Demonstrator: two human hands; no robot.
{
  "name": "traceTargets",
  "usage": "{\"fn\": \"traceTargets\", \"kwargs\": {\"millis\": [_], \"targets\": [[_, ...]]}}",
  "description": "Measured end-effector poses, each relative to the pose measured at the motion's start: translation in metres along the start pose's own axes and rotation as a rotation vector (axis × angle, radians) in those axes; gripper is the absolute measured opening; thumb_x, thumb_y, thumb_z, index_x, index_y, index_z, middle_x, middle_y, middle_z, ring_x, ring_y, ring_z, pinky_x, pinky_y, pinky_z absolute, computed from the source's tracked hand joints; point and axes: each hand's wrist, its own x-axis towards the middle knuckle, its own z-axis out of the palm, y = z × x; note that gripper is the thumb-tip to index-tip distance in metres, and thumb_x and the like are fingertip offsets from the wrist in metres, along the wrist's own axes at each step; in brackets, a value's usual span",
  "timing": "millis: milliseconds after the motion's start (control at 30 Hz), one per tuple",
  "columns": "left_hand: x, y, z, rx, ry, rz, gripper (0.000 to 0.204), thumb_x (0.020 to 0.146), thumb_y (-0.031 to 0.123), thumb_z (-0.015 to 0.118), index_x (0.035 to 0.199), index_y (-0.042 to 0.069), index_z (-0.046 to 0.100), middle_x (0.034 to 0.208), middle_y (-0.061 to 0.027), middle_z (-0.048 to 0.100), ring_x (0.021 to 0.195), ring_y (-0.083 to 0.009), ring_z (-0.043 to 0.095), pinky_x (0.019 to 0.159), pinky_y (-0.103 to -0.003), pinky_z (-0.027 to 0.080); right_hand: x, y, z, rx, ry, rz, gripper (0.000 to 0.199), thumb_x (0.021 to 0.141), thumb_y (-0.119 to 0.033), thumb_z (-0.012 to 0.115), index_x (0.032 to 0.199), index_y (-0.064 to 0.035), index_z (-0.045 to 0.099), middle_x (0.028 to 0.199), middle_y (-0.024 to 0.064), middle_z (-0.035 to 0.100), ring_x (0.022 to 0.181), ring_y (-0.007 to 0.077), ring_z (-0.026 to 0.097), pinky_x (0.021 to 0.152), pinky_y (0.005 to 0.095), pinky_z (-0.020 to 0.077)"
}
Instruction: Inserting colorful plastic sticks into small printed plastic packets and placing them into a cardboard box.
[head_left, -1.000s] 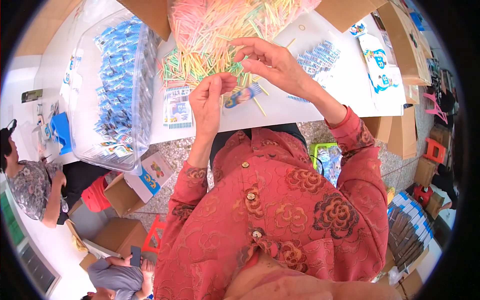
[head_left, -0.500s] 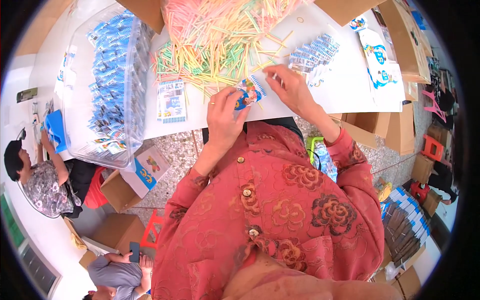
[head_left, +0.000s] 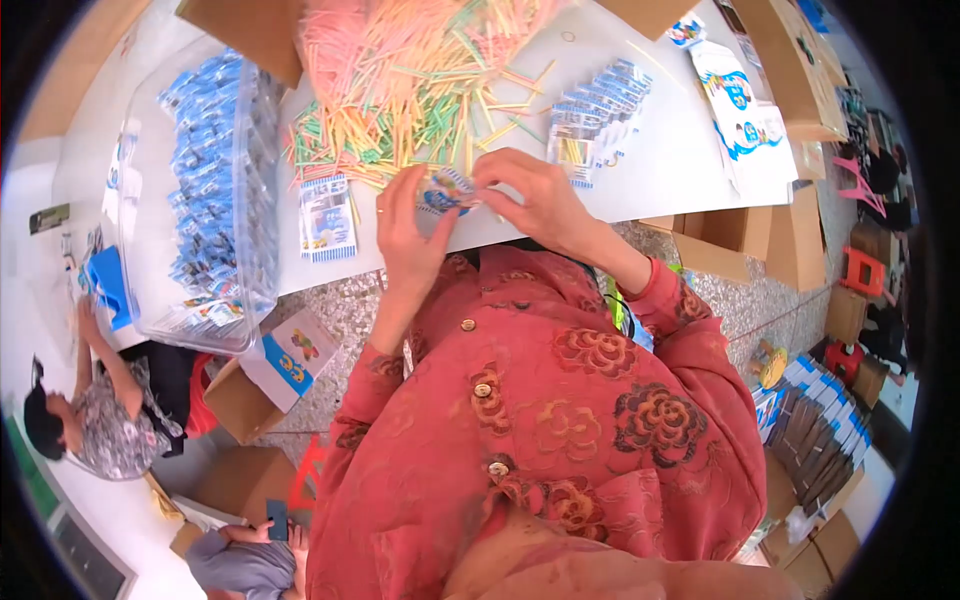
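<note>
- Blue-and-white packet (head_left: pixel 447 190) is held between both hands, near the table's (head_left: pixel 690 188) front edge.
- Left hand (head_left: pixel 405 235), half-curled, pinches one side; right hand (head_left: pixel 540 203), fingertips nearly together, grips the other.
- Uneven tugging could tear it.

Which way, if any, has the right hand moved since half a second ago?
Yes, the right hand moved left and toward the near edge of the table, judged against the fanned packets.

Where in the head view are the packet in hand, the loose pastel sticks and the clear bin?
Packet (head_left: pixel 446 190): head view, middle of its printed face.
Loose pastel sticks (head_left: pixel 390 135): head view, middle of the pile.
Clear bin (head_left: pixel 258 265): head view, its right wall.
</note>
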Motion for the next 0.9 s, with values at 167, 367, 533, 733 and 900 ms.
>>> {"fn": "traceTargets", "kwargs": {"millis": [167, 367, 533, 733, 900], "targets": [[0.004, -0.032, 0.000, -0.393, -0.247, -0.224, 0.022, 0.077, 0.001, 0.071, 0.099, 0.002, 0.066, 0.087, -0.0013, 0.065, 0.083, -0.0082, 0.058, 0.077, -0.022, 0.045, 0.000, -0.006, 0.005, 0.149, -0.104, 0.115, 0.010, 0.083, -0.003, 0.064, 0.093, -0.0007, 0.061, 0.092, 0.0097, 0.064, 0.076, 0.0233, 0.064, 0.068, 0.0297, 0.0506], [0.008, -0.017, 0.006, -0.543, -0.304, -0.270, 0.022, 0.077, 0.001, 0.071, 0.099, 0.002, 0.067, 0.090, -0.0021, 0.066, 0.084, -0.0090, 0.058, 0.077, -0.023, 0.045, 0.000, -0.003, -0.002, 0.180, -0.048, 0.195, 0.019, 0.084, -0.006, 0.066, 0.102, 0.0001, 0.061, 0.089, 0.0091, 0.066, 0.076, 0.0173, 0.065, 0.067, 0.0274, 0.0512], [0.010, -0.005, 0.004, -0.374, -0.158, -0.161, 0.027, 0.074, 0.001, 0.073, 0.100, 0.003, 0.067, 0.095, -0.0061, 0.067, 0.087, -0.0148, 0.060, 0.079, -0.028, 0.047, -0.003, 0.005, -0.036, 0.218, 0.008, 0.256, 0.023, 0.085, -0.007, 0.066, 0.106, 0.0000, 0.060, 0.084, 0.0063, 0.068, 0.077, 0.0114, 0.065, 0.067, 0.0242, 0.0507], [-0.010, -0.023, -0.016, -0.061, -0.009, 0.028, 0.033, 0.070, -0.001, 0.073, 0.102, 0.004, 0.065, 0.097, -0.0104, 0.066, 0.090, -0.0256, 0.060, 0.080, -0.034, 0.047, -0.022, 0.052, -0.078, 0.049, 0.091, 0.464, 0.017, 0.087, -0.007, 0.064, 0.101, 0.0011, 0.062, 0.078, 0.0049, 0.067, 0.069, 0.0074, 0.060, 0.063, 0.0226, 0.0484], [-0.025, -0.037, -0.026, 0.173, 0.023, 0.029, 0.031, 0.068, 0.001, 0.074, 0.098, 0.004, 0.064, 0.099, -0.0096, 0.063, 0.092, -0.0286, 0.058, 0.082, -0.037, 0.045, -0.029, 0.068, -0.083, -0.258, 0.179, 0.413, 0.017, 0.085, -0.005, 0.065, 0.101, -0.0017, 0.063, 0.074, 0.0062, 0.063, 0.064, 0.0081, 0.056, 0.058, 0.0232, 0.0456]]}}
